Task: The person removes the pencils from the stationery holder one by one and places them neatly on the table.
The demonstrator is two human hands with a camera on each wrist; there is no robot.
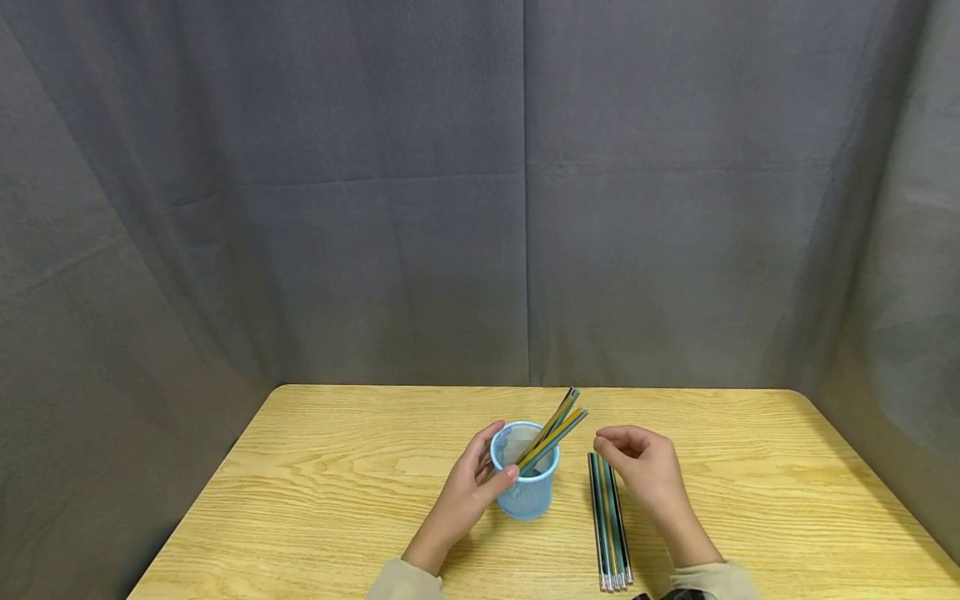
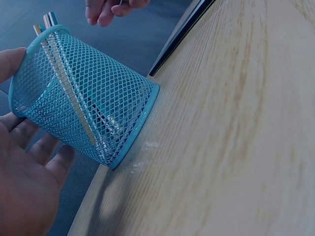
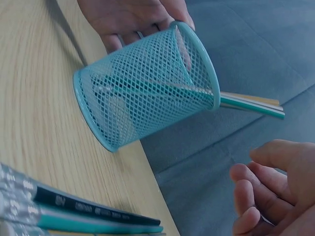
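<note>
A light blue mesh pencil cup [image 1: 526, 498] stands on the table, with several pencils [image 1: 555, 440] leaning in it toward the right. My left hand [image 1: 471, 490] holds the cup from the left, its thumb at the near rim and its fingers round the far side. Right of the cup lies a row of pencils [image 1: 610, 525], dark, green and yellow, with silver ends toward me. My right hand [image 1: 649, 467] hovers by the far end of this row. Its fingers [image 3: 268, 194] are loosely bent, with nothing seen between them in the right wrist view.
The wood-grain table [image 1: 315, 492] has its far edge just behind the cup. Grey curtains [image 1: 390, 250] hang behind the table and along both sides. A small black object [image 1: 684, 594] shows at my right sleeve.
</note>
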